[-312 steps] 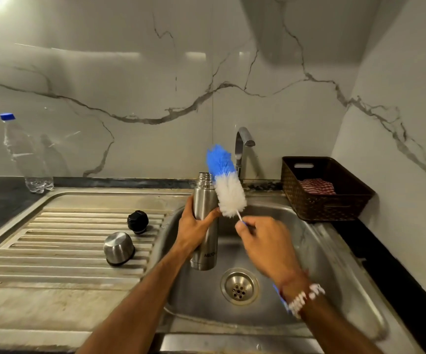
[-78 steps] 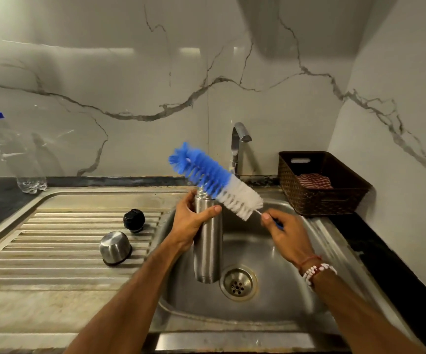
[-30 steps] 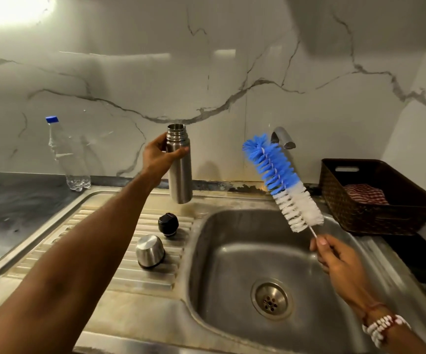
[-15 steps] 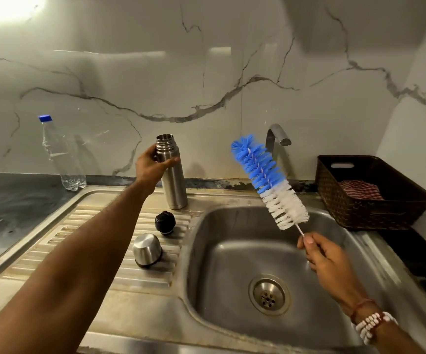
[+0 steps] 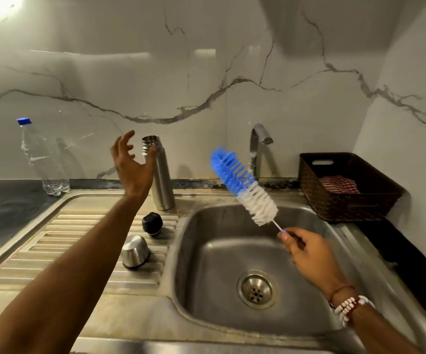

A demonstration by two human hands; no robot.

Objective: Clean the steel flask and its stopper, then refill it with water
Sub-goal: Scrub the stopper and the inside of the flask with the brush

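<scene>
Pinching the thin handle of the bottle brush between thumb and curled fingers, the right hand is over the near right part of the sink, and the blue and white bristle head points up and left above the basin, a little blurred. On the ribbed drainboard, left of the basin, a steel cup seems to stand mouth down, and just behind it, apart, sits the black stopper. Further back the flask stands upright and uncapped at the rear of the drainboard. The left hand is beside its neck with fingers spread wide and holds nothing; whether the thumb tip touches the thread I cannot tell. Behind are the tap, with no water visible, a dark basket at the right and a clear plastic bottle on the dark desk at the left. I judge that the flask is put aside and the stopper is the next piece to clean. To do this well, the free hand should take the stopper by its sides, bring it over the basin, and turn it slowly while the bristles go round the thread and the seal. The flask is tall and could tip easily, so the forearm should pass clear of it.
</scene>
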